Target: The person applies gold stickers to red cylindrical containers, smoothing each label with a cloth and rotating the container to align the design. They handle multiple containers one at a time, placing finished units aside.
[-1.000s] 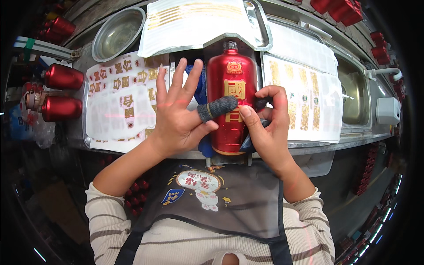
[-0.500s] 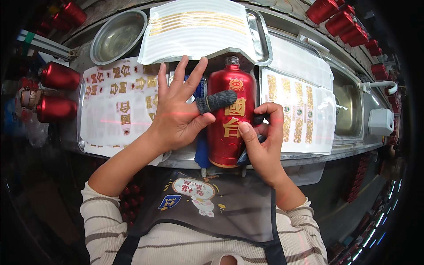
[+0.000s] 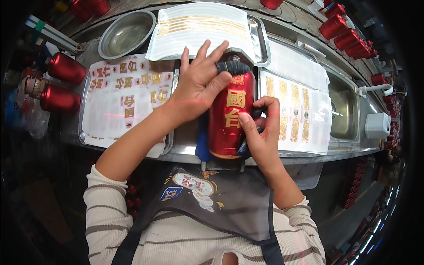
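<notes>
A: What to look at first?

B: The red bottle (image 3: 227,141), lying at the near edge of the worktop (image 3: 184,137), with its neck pointing away from the apron (image 3: 203,194).

A: And the left hand (image 3: 196,86)?

B: Spread wide, with nothing in it. On one finger, a dark finger cover (image 3: 233,67), laid across the top of the bottle, close to its neck.

A: And the right hand (image 3: 264,132)?

B: Curled up at the bottle's right side, with the thumb on its front, just beside the lower gold letter (image 3: 232,118). Gripping or only resting? Not clear from here.

A: How to do this part well?

B: Looks like rubbing the bottle's front smooth, at a guess. Hold the bottle still with the right hand. Rub softly with the covered finger. Go slowly, from the middle of each letter out to its edges. Don't let the thumb snag a corner.

A: Anything hard to see?

B: Plenty! The bottle's neck, blurry and partly behind the covered finger. The bottle's right side, tucked behind the right hand. Under the bottle, just a bit of blue cloth (image 3: 202,148). Left of the bottle, sticker sheets (image 3: 108,112), partly under the left forearm. Far beyond the bottle, another red one (image 3: 271,3), cut off at the top.
</notes>
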